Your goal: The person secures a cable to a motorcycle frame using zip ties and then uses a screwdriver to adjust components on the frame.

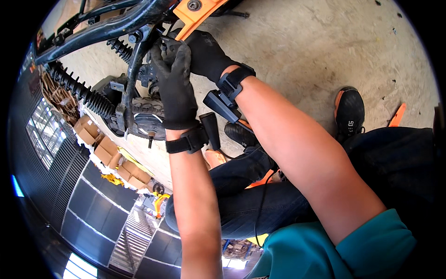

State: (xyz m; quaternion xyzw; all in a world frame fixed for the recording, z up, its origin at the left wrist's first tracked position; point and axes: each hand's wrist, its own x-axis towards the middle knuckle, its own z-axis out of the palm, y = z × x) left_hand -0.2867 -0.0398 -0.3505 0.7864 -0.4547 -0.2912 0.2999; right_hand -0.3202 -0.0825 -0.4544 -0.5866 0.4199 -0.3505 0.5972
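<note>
My left hand, in a dark glove, reaches up to the black tubular vehicle frame, its fingers bent together at a small dark part I cannot make out. My right hand, also gloved, is beside it under an orange metal bracket with a bolt, its fingertips hidden behind the bracket and my left hand. Just left of my hands are a bolted upright tube and two coil shock absorbers. A wheel with a knobbly tyre sits below.
Cardboard boxes stand along the left, beside corrugated walling. The concrete floor spreads to the right, with an orange piece lying near my shoe. My bent legs are below my arms, with a cable hanging over them.
</note>
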